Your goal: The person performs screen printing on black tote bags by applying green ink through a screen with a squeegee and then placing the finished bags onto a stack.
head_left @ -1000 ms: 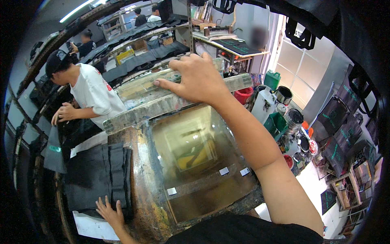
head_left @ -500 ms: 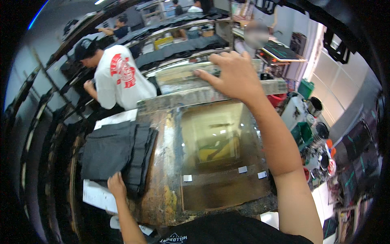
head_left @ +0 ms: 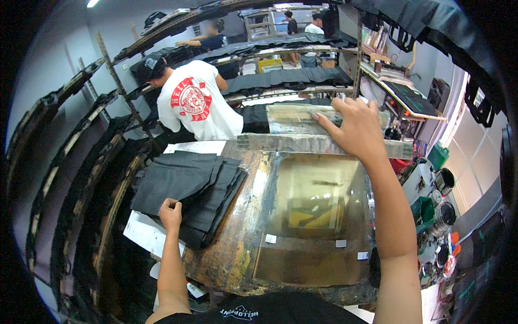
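Observation:
My left hand (head_left: 171,212) is closed in a pinch on the near edge of a black fabric piece (head_left: 175,181), the top one of a stack on the left of the worn table. Across the table's far side stands a paint-stained wooden frame (head_left: 321,144). My right hand (head_left: 357,125) reaches over it with bent fingers and thumb against its upper part; the fingertips are partly hidden. Below it lies a glossy brown board (head_left: 310,259) with a yellowish reflection. Three small white tabs (head_left: 340,243) are stuck along its nearer part.
White sheets (head_left: 148,232) stick out under the fabric stack. Racks with dark fabric (head_left: 59,167) line the left side. A person in a white shirt (head_left: 199,102) stands beyond the table; others are farther back. Cans and tubs (head_left: 444,213) crowd the right, beside a green container (head_left: 437,155).
The view has swung left, so the scene sits farther right. My left hand has lifted slightly at the fabric's near edge, which now bends up. My right hand stays at the frame.

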A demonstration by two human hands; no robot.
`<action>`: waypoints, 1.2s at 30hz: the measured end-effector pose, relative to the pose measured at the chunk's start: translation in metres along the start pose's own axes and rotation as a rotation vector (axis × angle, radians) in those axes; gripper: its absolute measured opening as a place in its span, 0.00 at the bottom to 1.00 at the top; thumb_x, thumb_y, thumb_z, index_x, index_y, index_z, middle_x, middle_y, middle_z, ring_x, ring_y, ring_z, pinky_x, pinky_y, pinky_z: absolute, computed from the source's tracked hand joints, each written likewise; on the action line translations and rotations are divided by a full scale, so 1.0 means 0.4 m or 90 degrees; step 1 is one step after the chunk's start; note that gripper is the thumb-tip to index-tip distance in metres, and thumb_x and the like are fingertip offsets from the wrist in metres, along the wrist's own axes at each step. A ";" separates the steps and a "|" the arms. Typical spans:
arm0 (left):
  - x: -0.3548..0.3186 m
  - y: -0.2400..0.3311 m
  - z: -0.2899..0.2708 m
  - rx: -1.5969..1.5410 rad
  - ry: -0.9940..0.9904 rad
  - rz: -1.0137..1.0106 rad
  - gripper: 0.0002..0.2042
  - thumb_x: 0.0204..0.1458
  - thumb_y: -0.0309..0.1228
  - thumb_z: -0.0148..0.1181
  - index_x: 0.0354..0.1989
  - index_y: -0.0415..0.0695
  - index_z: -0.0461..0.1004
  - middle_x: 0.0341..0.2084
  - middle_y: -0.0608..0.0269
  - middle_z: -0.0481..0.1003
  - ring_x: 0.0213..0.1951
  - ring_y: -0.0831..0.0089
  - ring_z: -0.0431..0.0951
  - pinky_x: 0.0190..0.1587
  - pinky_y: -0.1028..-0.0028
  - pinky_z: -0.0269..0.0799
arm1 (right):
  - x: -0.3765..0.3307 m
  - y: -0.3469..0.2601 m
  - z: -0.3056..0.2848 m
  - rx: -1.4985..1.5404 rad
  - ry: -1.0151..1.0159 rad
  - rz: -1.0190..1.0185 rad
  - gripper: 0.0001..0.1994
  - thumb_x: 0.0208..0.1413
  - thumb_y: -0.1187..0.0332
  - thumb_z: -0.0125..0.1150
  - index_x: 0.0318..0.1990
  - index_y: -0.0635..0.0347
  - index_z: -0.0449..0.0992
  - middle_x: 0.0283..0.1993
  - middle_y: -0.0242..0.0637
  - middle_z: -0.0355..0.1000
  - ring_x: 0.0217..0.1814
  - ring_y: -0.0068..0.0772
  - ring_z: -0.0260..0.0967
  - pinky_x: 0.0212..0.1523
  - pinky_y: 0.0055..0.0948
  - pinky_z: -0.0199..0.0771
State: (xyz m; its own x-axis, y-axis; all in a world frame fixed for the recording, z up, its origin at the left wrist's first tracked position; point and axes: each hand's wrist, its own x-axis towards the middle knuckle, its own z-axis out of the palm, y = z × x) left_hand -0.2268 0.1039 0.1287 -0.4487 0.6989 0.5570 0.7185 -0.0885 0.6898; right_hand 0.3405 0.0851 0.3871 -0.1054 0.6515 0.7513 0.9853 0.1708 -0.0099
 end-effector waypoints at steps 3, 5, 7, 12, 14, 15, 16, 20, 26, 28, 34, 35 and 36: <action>0.012 -0.067 0.009 -0.129 0.017 -0.174 0.07 0.54 0.26 0.65 0.26 0.39 0.76 0.23 0.65 0.76 0.28 0.74 0.74 0.38 0.68 0.73 | 0.000 -0.006 -0.006 0.014 -0.007 0.002 0.28 0.64 0.40 0.62 0.40 0.61 0.82 0.37 0.46 0.78 0.46 0.50 0.74 0.58 0.50 0.64; 0.042 -0.086 -0.002 -0.128 0.085 -0.141 0.06 0.56 0.26 0.64 0.30 0.38 0.75 0.26 0.63 0.77 0.31 0.73 0.74 0.40 0.69 0.73 | 0.000 0.001 0.002 0.018 0.013 0.000 0.28 0.63 0.39 0.63 0.40 0.60 0.83 0.37 0.44 0.79 0.48 0.49 0.76 0.55 0.51 0.64; 0.094 -0.073 -0.041 -0.100 0.134 0.013 0.05 0.62 0.27 0.61 0.39 0.37 0.75 0.32 0.58 0.79 0.35 0.69 0.77 0.44 0.67 0.74 | 0.006 -0.008 0.000 0.026 -0.004 0.000 0.28 0.63 0.39 0.62 0.41 0.60 0.83 0.37 0.44 0.79 0.48 0.49 0.76 0.55 0.51 0.64; 0.136 0.311 -0.105 0.136 -0.151 0.455 0.07 0.65 0.27 0.58 0.48 0.41 0.78 0.38 0.47 0.82 0.40 0.43 0.82 0.43 0.52 0.77 | 0.003 0.011 0.012 0.002 0.021 -0.008 0.28 0.64 0.39 0.61 0.41 0.60 0.82 0.36 0.45 0.79 0.47 0.50 0.76 0.55 0.51 0.65; 0.067 0.364 -0.052 0.162 -0.242 0.551 0.08 0.62 0.25 0.59 0.48 0.41 0.79 0.36 0.49 0.82 0.40 0.46 0.83 0.43 0.51 0.78 | 0.001 0.003 0.016 -0.013 0.002 -0.006 0.28 0.65 0.39 0.60 0.41 0.60 0.82 0.36 0.46 0.79 0.47 0.50 0.76 0.55 0.51 0.65; 0.027 0.374 -0.021 0.170 -0.279 0.563 0.07 0.61 0.25 0.59 0.46 0.41 0.78 0.36 0.49 0.82 0.41 0.47 0.83 0.45 0.52 0.78 | 0.000 -0.007 0.004 -0.016 -0.025 0.009 0.28 0.65 0.38 0.60 0.42 0.59 0.82 0.38 0.47 0.79 0.48 0.51 0.76 0.56 0.52 0.65; -0.017 0.369 0.016 0.180 -0.314 0.574 0.07 0.60 0.24 0.58 0.45 0.42 0.77 0.36 0.49 0.82 0.42 0.48 0.83 0.46 0.52 0.78 | 0.001 -0.008 0.013 -0.016 -0.018 0.002 0.28 0.65 0.38 0.60 0.42 0.59 0.82 0.38 0.47 0.80 0.48 0.51 0.76 0.56 0.52 0.66; -0.205 0.411 0.204 0.064 -0.286 0.672 0.05 0.58 0.24 0.57 0.42 0.43 0.74 0.38 0.51 0.83 0.46 0.51 0.83 0.50 0.55 0.79 | 0.010 0.006 0.015 -0.045 -0.032 0.002 0.29 0.65 0.36 0.57 0.42 0.58 0.82 0.42 0.45 0.82 0.52 0.51 0.78 0.61 0.57 0.66; -0.492 0.554 0.490 -0.043 -0.553 0.536 0.08 0.61 0.30 0.56 0.45 0.41 0.74 0.42 0.44 0.82 0.47 0.45 0.84 0.47 0.49 0.81 | 0.016 0.019 0.025 -0.056 -0.007 -0.009 0.31 0.65 0.34 0.56 0.45 0.58 0.83 0.44 0.47 0.83 0.54 0.52 0.79 0.62 0.58 0.66; -0.593 0.584 0.585 -0.065 -0.589 0.583 0.11 0.65 0.35 0.55 0.47 0.41 0.75 0.44 0.45 0.83 0.47 0.44 0.84 0.48 0.51 0.82 | 0.023 0.015 0.023 -0.048 -0.020 -0.009 0.32 0.65 0.34 0.56 0.46 0.58 0.83 0.44 0.49 0.83 0.53 0.52 0.79 0.60 0.57 0.67; -0.712 0.641 0.543 -0.131 -0.637 0.660 0.37 0.63 0.63 0.54 0.70 0.45 0.71 0.68 0.44 0.72 0.72 0.43 0.66 0.75 0.40 0.55 | 0.026 0.054 0.073 -0.059 -0.009 -0.046 0.34 0.64 0.31 0.54 0.47 0.57 0.84 0.43 0.51 0.83 0.50 0.52 0.81 0.57 0.56 0.71; -0.689 0.640 0.496 -0.044 -0.675 0.636 0.43 0.59 0.68 0.54 0.73 0.47 0.68 0.72 0.45 0.66 0.76 0.41 0.58 0.76 0.35 0.44 | 0.016 0.053 0.079 -0.050 -0.011 -0.047 0.35 0.64 0.30 0.54 0.47 0.57 0.85 0.43 0.50 0.83 0.50 0.52 0.81 0.57 0.55 0.71; -0.653 0.640 0.445 0.042 -0.707 0.619 0.49 0.55 0.74 0.54 0.76 0.48 0.65 0.76 0.45 0.61 0.79 0.40 0.50 0.77 0.30 0.33 | 0.019 0.047 0.068 -0.045 -0.009 -0.048 0.35 0.63 0.29 0.54 0.46 0.57 0.85 0.43 0.50 0.83 0.50 0.52 0.81 0.57 0.54 0.71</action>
State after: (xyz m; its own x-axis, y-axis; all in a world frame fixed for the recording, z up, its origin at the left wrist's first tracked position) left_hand 0.1689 0.0250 0.0776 0.8183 0.5609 0.1255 0.5277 -0.8197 0.2228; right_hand 0.3547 0.1135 0.3746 -0.1810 0.6492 0.7387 0.9815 0.1675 0.0933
